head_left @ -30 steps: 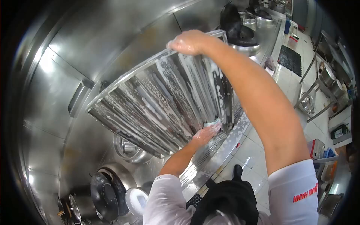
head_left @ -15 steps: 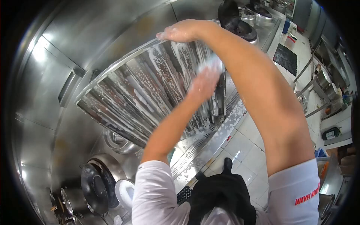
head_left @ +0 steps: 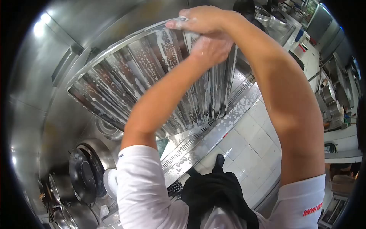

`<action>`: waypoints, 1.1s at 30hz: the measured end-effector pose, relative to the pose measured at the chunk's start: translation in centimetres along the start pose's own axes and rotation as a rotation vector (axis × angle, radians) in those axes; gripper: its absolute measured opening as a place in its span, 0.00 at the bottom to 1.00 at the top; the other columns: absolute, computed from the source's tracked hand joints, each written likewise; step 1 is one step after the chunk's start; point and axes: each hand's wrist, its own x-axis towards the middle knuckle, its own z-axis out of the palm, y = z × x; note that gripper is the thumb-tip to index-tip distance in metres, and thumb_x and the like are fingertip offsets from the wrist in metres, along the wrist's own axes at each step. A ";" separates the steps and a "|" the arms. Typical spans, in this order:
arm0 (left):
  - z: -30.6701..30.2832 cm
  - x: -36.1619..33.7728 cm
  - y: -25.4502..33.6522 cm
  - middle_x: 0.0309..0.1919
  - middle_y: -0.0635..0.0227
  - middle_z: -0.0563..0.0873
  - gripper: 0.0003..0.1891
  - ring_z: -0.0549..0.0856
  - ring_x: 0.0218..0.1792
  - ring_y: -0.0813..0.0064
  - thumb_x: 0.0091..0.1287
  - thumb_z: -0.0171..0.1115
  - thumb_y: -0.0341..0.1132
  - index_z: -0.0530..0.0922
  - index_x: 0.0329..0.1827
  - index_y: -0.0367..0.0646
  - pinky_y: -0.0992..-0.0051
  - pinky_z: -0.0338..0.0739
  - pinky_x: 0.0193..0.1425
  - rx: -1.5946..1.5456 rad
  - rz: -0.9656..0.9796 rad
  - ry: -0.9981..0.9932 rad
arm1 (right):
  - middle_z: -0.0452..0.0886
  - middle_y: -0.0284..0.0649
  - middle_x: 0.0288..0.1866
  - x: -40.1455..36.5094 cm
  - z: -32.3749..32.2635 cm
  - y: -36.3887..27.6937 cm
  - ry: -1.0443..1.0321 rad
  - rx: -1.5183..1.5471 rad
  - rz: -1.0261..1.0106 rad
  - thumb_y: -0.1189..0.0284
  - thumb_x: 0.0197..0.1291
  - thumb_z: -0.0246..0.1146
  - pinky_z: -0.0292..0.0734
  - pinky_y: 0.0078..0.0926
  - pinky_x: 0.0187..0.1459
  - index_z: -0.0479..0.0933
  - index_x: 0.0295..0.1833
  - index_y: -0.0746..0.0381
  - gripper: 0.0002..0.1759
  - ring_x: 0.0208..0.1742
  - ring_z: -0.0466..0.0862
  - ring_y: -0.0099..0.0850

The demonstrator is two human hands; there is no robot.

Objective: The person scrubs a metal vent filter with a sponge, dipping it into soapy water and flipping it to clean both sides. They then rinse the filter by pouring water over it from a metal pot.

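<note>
A soapy, ridged metal hood filter (head_left: 133,68) stands tilted on the steel counter, with foam streaks down its slats. My right hand (head_left: 204,19) grips its top edge, the fingers hooked over the rim and wet with suds. Just below, my left hand (head_left: 211,49) presses against the slats near the top right corner, its fingers curled. What lies under the left palm is mostly hidden; some white foam or cloth shows by the fingers.
Pans (head_left: 82,175) and steel pots (head_left: 78,215) stand at the lower left. A slotted drain (head_left: 183,147) runs along the counter's foamy front edge. Woks and pots (head_left: 263,15) sit at the far end. White floor tiles (head_left: 244,141) lie below; a shelf with pots (head_left: 329,95) stands right.
My left hand has moved up the filter, close beneath my right hand. The right hand still holds the top edge. The view has shifted slightly.
</note>
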 end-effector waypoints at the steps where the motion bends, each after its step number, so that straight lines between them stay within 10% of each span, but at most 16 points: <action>1: 1.4 -0.4 1.2 0.61 0.55 0.79 0.23 0.77 0.63 0.60 0.63 0.53 0.40 0.78 0.59 0.38 0.62 0.68 0.68 0.178 0.022 0.117 | 0.83 0.56 0.53 -0.1 -0.4 -0.1 0.012 -0.003 -0.004 0.27 0.60 0.48 0.73 0.44 0.59 0.79 0.54 0.66 0.49 0.57 0.81 0.50; 5: 16.3 -8.2 10.0 0.66 0.55 0.76 0.27 0.71 0.71 0.59 0.64 0.51 0.38 0.73 0.65 0.31 0.61 0.58 0.80 0.303 0.204 0.400 | 0.83 0.55 0.47 -0.3 0.2 0.5 0.024 -0.047 -0.068 0.27 0.60 0.47 0.74 0.44 0.55 0.79 0.49 0.65 0.48 0.52 0.82 0.52; 8: 21.4 -12.7 14.7 0.65 0.55 0.77 0.26 0.71 0.71 0.61 0.61 0.54 0.35 0.77 0.62 0.31 0.64 0.61 0.79 0.058 0.425 0.230 | 0.84 0.54 0.46 -0.2 0.4 0.2 0.091 -0.099 -0.051 0.26 0.60 0.46 0.76 0.45 0.51 0.79 0.47 0.65 0.48 0.50 0.83 0.52; 11: 17.1 -11.0 10.2 0.61 0.55 0.79 0.25 0.73 0.68 0.61 0.60 0.54 0.34 0.78 0.60 0.31 0.64 0.65 0.77 0.071 0.481 0.313 | 0.84 0.54 0.45 -0.5 0.3 0.1 0.089 -0.096 -0.042 0.25 0.59 0.46 0.76 0.46 0.51 0.79 0.48 0.65 0.49 0.49 0.84 0.52; 16: 0.2 -5.7 -2.6 0.53 0.61 0.81 0.20 0.77 0.62 0.60 0.58 0.58 0.35 0.80 0.54 0.39 0.63 0.68 0.73 -0.098 0.018 0.354 | 0.84 0.54 0.47 -0.5 0.2 -0.2 0.103 -0.119 0.011 0.26 0.61 0.43 0.76 0.46 0.52 0.80 0.50 0.64 0.49 0.50 0.83 0.52; 18: -1.6 -5.6 -3.5 0.48 0.64 0.82 0.18 0.79 0.59 0.60 0.58 0.58 0.36 0.81 0.50 0.41 0.63 0.71 0.69 0.325 0.118 0.532 | 0.85 0.54 0.47 0.2 0.8 0.5 0.098 0.057 -0.004 0.26 0.62 0.41 0.75 0.47 0.54 0.81 0.50 0.63 0.49 0.52 0.82 0.53; 22: 11.5 -12.2 6.8 0.54 0.53 0.81 0.21 0.76 0.64 0.52 0.60 0.57 0.39 0.81 0.54 0.36 0.54 0.66 0.73 0.256 0.371 -0.025 | 0.85 0.53 0.48 -0.2 0.7 0.3 0.181 0.018 -0.008 0.26 0.62 0.41 0.74 0.47 0.56 0.81 0.50 0.63 0.49 0.52 0.82 0.53; 25: 20.2 -17.3 13.0 0.62 0.51 0.78 0.26 0.73 0.68 0.53 0.62 0.55 0.35 0.76 0.63 0.34 0.55 0.60 0.79 0.157 0.518 -0.054 | 0.84 0.52 0.49 -0.8 0.0 -0.7 0.180 -0.085 0.009 0.25 0.61 0.42 0.73 0.47 0.58 0.81 0.49 0.63 0.49 0.53 0.82 0.52; 33: -2.6 -10.7 -6.3 0.50 0.63 0.84 0.15 0.80 0.58 0.60 0.55 0.65 0.35 0.83 0.47 0.45 0.54 0.71 0.69 0.199 0.014 0.605 | 0.85 0.52 0.46 -0.9 0.5 -0.6 0.183 -0.067 0.037 0.26 0.60 0.44 0.74 0.46 0.56 0.81 0.47 0.63 0.48 0.51 0.83 0.52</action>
